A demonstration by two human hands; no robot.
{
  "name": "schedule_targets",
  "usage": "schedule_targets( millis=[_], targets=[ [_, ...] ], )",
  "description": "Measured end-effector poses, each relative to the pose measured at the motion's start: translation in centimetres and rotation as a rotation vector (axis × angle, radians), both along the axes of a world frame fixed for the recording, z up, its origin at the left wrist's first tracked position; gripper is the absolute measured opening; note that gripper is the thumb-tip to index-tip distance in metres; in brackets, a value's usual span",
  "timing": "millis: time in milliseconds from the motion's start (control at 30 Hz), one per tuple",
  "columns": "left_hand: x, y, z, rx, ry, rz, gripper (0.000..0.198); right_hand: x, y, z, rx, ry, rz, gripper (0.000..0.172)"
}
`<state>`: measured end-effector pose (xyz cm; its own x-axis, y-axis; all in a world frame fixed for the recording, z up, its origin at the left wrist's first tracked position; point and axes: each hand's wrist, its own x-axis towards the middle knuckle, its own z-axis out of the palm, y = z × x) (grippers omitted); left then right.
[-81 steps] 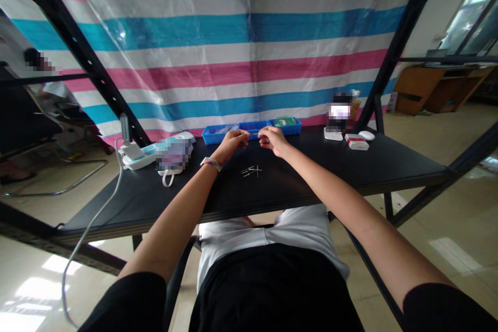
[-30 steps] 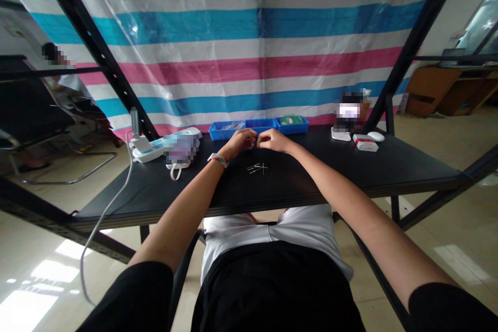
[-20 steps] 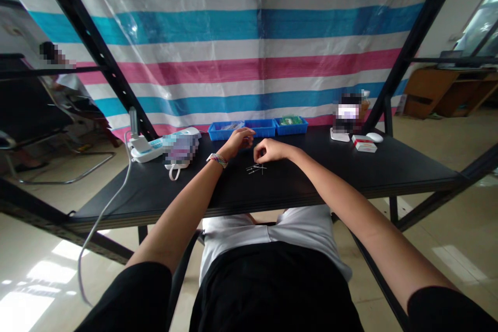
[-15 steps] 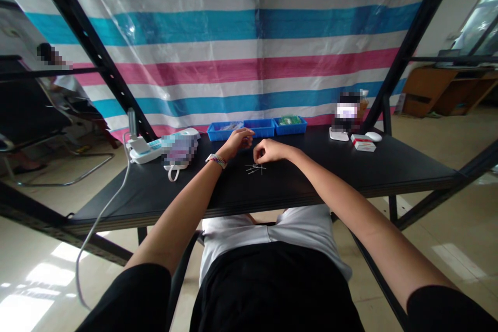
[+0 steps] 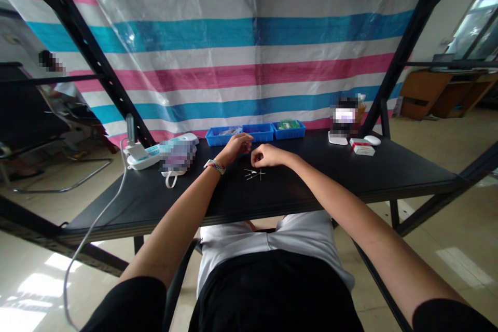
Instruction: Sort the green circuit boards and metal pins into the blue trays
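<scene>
While thin pins (image 5: 254, 173) lie crossed, most sideways, one running near-far, right hand (image 5: 270, 155) curls beside, left hand (image 5: 235, 148) half-bent; fingers' grasp unclear.

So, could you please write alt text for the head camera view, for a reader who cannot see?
A person's right hand is curled next to a few thin metallic-looking pieces on a black table; whether its grip holds anything is unclear. The left hand is close beside it, with blue trays and a striped sheet behind.
</scene>
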<state>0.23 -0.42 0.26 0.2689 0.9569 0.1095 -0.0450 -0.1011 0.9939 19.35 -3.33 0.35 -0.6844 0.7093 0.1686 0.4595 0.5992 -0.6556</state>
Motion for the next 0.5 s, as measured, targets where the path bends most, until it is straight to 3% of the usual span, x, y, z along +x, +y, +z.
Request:
schedule_targets(
  millis=[133,500],
  targets=[
    [-0.17,0.33,-0.28,-0.004,-0.005,-0.021,0.022,-0.21,-0.16,-0.08,0.004,0.029,-0.004,0.005],
    [0.04,-0.02,0.12,-0.021,0.018,-0.004,0.018,-0.77,-0.15,-0.70,0.039,0.011,0.013,0.010]
  ],
)
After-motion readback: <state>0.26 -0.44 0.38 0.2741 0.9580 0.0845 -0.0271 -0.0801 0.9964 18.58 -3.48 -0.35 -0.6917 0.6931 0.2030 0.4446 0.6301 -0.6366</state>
